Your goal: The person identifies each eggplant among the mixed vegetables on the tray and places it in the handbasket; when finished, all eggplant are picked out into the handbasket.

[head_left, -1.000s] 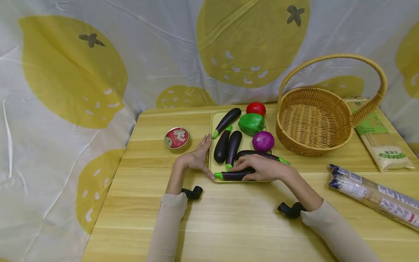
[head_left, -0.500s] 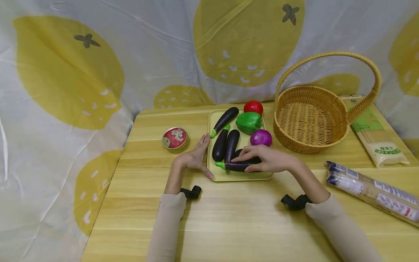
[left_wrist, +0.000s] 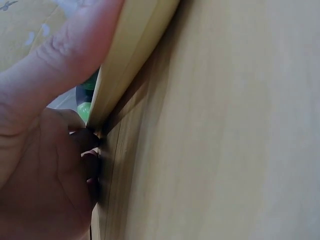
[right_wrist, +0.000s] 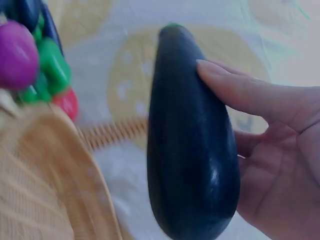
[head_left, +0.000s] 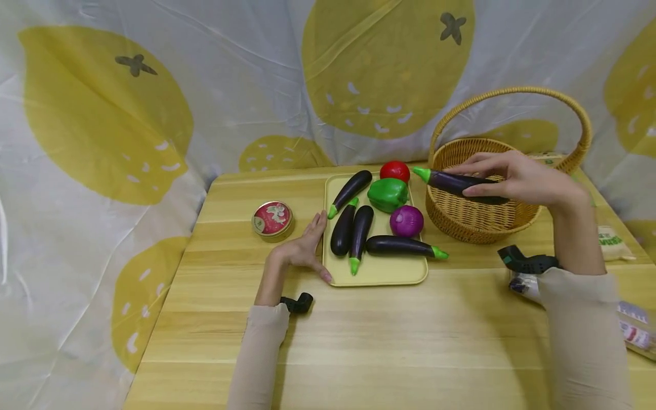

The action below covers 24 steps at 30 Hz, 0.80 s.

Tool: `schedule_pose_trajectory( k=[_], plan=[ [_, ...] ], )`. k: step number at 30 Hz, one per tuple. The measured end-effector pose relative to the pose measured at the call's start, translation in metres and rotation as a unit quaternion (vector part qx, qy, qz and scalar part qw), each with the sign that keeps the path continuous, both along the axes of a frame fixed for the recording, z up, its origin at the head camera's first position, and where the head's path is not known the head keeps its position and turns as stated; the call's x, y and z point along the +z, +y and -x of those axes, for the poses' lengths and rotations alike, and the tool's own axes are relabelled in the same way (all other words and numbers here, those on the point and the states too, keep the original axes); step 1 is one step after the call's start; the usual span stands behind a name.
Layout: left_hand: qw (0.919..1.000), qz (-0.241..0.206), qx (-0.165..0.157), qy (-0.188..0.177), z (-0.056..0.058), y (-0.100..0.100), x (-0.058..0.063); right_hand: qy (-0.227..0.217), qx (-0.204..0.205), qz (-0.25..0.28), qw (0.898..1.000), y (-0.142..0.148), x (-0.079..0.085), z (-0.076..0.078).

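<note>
Above the wicker basket (head_left: pixel 474 228), my right hand (head_left: pixel 528 179) pinches a dark eggplant (head_left: pixel 461 185) between thumb and fingers, its green stem pointing left. The right wrist view shows that eggplant (right_wrist: pixel 192 145) close up, with the basket wall (right_wrist: pixel 55 165) below it. My left hand (head_left: pixel 302 247) touches the left edge of the yellow tray (head_left: pixel 376 276), fingers spread along the rim. In the left wrist view its thumb (left_wrist: pixel 65 55) lies against the tray's side (left_wrist: pixel 140 40). Several eggplants (head_left: pixel 400 245), a green bell pepper (head_left: pixel 388 193), a purple onion (head_left: pixel 406 221) and a red tomato (head_left: pixel 394 171) are at the tray.
A round red tin (head_left: pixel 273 219) stands left of the tray. Right of the basket lies a flat noodle packet (head_left: pixel 614 242), partly behind my right arm. Long wrapped packages (head_left: pixel 635 327) lie in front of it, also partly covered. A lemon-print cloth (head_left: pixel 256 85) hangs behind the table.
My right hand has lifted an eggplant from the front of the tray and carried it right and back, over the basket. My left hand has stayed at the tray's edge.
</note>
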<state>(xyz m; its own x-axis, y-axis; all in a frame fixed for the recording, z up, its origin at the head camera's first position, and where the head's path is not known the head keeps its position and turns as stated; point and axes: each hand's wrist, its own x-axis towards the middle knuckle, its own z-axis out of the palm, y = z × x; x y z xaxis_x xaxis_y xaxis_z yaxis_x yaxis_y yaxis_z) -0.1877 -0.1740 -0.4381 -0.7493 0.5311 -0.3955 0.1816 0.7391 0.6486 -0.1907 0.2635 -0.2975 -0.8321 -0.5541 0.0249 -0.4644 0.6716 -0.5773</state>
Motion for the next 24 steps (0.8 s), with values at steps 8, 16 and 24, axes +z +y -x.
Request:
schedule_pose_trajectory(
  k=[8, 16, 24],
  plan=[
    [1.0000, -0.005, -0.005, 0.000, 0.000, -0.002, -0.001, -0.053, -0.059, -0.068, 0.995, 0.049, 0.003, 0.038],
    [1.0000, 0.001, -0.005, 0.004, 0.000, -0.002, -0.002, -0.124, -0.093, -0.082, 0.985, 0.066, -0.026, 0.081],
    [0.9999, 0.008, -0.007, 0.005, 0.002, -0.001, -0.004, -0.181, -0.142, -0.061, 0.971, 0.074, -0.047, 0.107]
  ],
)
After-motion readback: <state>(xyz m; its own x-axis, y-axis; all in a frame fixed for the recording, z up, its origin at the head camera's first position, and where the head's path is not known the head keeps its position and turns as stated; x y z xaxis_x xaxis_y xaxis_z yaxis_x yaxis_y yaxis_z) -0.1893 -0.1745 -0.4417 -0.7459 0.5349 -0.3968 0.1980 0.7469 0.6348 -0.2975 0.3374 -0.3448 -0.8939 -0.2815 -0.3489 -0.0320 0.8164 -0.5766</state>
